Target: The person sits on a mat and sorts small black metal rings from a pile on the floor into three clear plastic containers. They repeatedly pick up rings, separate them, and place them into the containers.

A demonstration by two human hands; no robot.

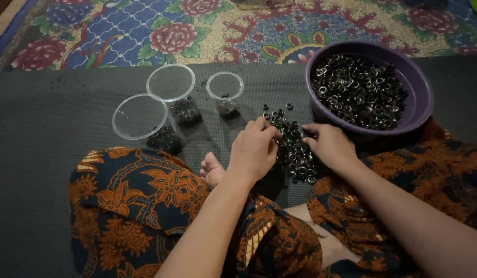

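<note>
The dark grey foam floor mat (53, 118) carries a round purple plastic basin (421, 98) filled with small dark metal eyelet rings, three clear round plastic cups (139, 117), and a loose pile of eyelet rings (295, 152) just in front of the basin. The left hand (255, 149) rests on the pile's left edge, fingers curled, apparently pinching rings. The right hand (331, 145) presses on its right edge, fingers together. Risk: sweeping fingers could scatter rings across the mat; poor lighting could cause missorting.
</note>
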